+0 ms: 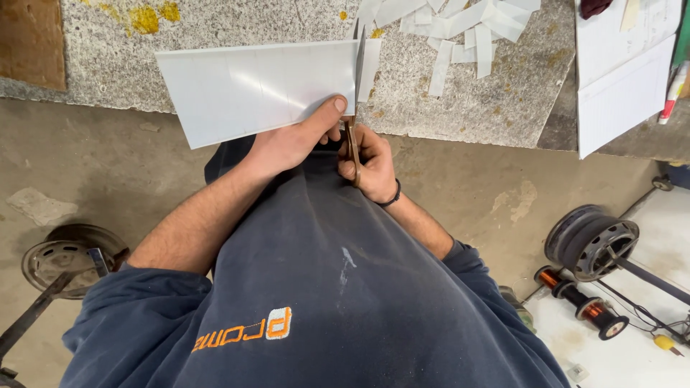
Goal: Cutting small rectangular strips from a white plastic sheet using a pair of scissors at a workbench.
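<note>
The left hand pinched a white sheet. The right hand gripped scissors, mid-cut; closing the blades evenly seemed needed next.

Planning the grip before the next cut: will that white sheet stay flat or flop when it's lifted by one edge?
The white sheet probably stays fairly stiff: the left hand pinches only its near edge, yet it spans out flat. It looks thin and light, as scissors cut it. Its glossy face may be slippery.

Workshop: stone bench, copper wire spools, concrete floor.
</note>
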